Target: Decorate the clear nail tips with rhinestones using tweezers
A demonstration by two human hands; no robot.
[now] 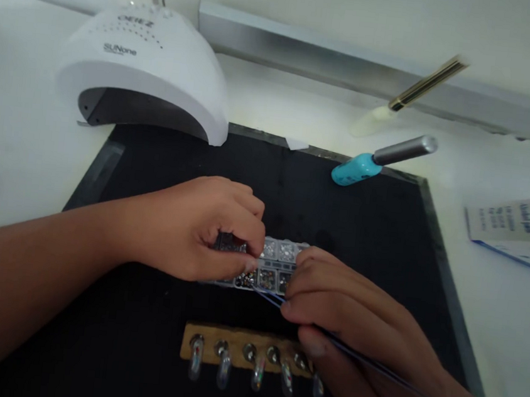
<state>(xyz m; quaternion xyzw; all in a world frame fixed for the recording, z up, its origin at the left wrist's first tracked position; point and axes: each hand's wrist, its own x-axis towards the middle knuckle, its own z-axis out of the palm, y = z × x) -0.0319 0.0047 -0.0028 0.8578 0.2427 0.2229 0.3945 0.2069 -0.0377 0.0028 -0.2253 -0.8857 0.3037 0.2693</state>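
Note:
A clear compartment case [277, 265] of small rhinestones lies on the black mat. My left hand [216, 231] covers its left part, thumb and index finger closed together at its middle ridge. Whether a small lid is pinched there is hidden. My right hand [352, 315] grips a pair of slim dark-blue tweezers [270, 297], whose tips reach a front compartment with gold and dark stones. In front of the case is a tan strip [212, 337] bearing several nail tips [257, 374] on round metal holders; they have coloured specks, and my right hand partly hides the rightmost.
A white nail lamp [150, 66] stands at the back left of the black mat [275, 187]. A turquoise bottle with a silver cap [385, 160] and a pale bottle with a gold cap [406, 93] stand back right. A printed white box [517, 231] is at far right.

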